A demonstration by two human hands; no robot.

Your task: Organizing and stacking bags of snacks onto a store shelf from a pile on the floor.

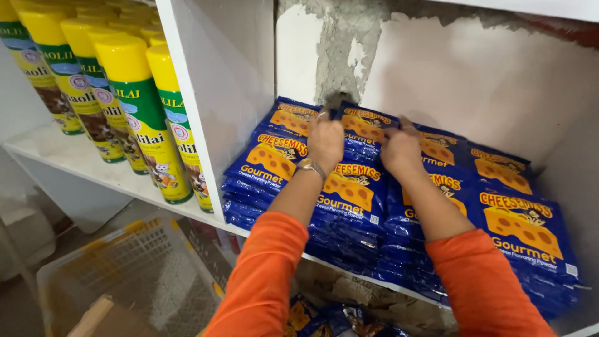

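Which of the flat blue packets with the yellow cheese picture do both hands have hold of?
The blue packet in the back row, between the left hand and right hand. Fingers grip its two ends; the other stacks lie untouched.

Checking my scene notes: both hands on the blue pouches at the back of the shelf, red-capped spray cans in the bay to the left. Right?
One slip: the spray cans have yellow caps, not red, as the head view shows. The rest holds: left hand and right hand both rest on the blue pouches at the back of the shelf.
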